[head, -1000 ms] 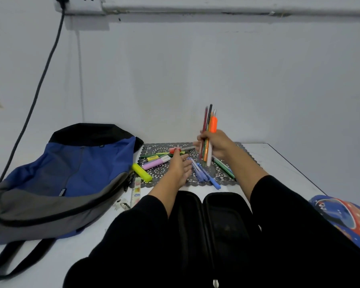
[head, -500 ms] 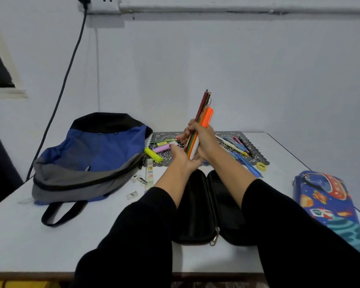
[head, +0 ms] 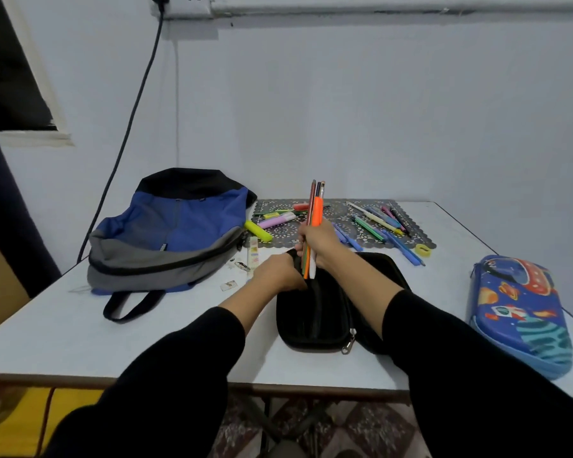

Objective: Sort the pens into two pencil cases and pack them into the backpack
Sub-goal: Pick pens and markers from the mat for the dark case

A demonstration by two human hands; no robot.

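**Pens lowered to the black case**

My right hand [head: 318, 241] has dropped since half a second ago, fingers clamped round the upright pens [head: 316, 209], whose lower ends are at the open black case [head: 328, 319]. My left hand [head: 278, 272] has its fingers curled on the far edge of that case. The backpack [head: 172, 233] lies to the left on the counter [head: 113, 332], and the blue case [head: 523, 309] to the right.

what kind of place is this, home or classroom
Probably a study corner in a home: a white table against a bare wall, a backpack and loose pens on it, a wall socket with a cable plugged in.
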